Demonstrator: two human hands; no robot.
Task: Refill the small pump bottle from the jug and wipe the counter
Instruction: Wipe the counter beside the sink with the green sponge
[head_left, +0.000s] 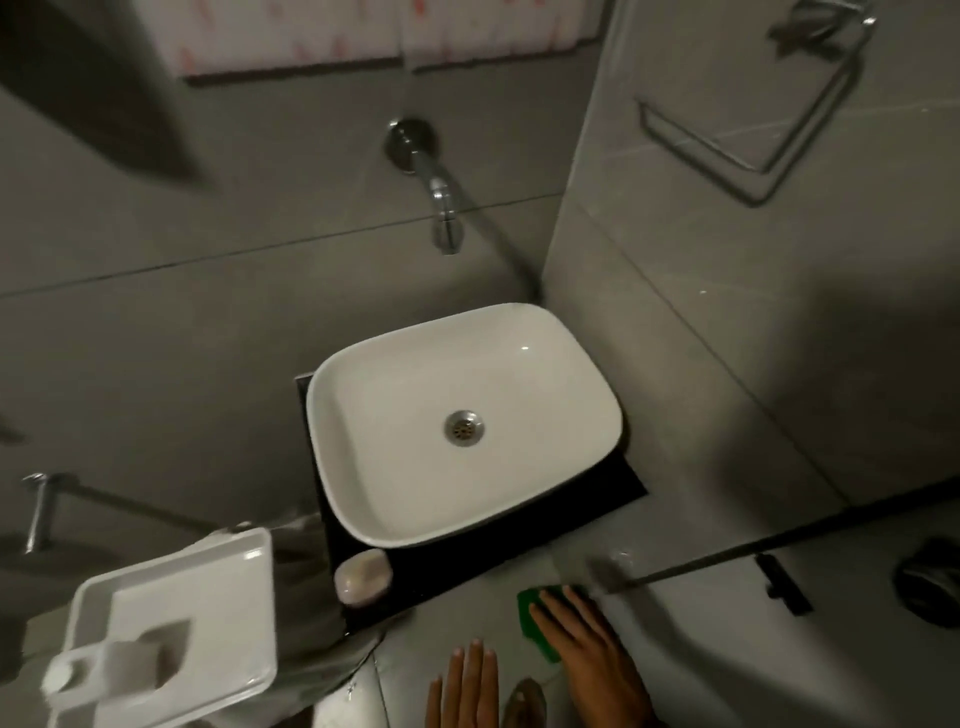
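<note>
My right hand (587, 654) reaches forward at the bottom right, just in front of the black counter (467, 561). Its fingers lie stretched over a flat green pad (532, 616), which it seems to hold from above. At the bottom edge my left hand (462, 686) is held flat with its fingers apart and nothing in it. A white basin (363, 415) sits on the counter. No pump bottle or jug is in view.
A pale soap bar (362, 576) lies on the counter's front left corner. The wall tap (441, 208) hangs over the basin. A white tray (171, 623) stands at the lower left. Grey tiled walls close in, with a towel ring (748, 140) on the right one.
</note>
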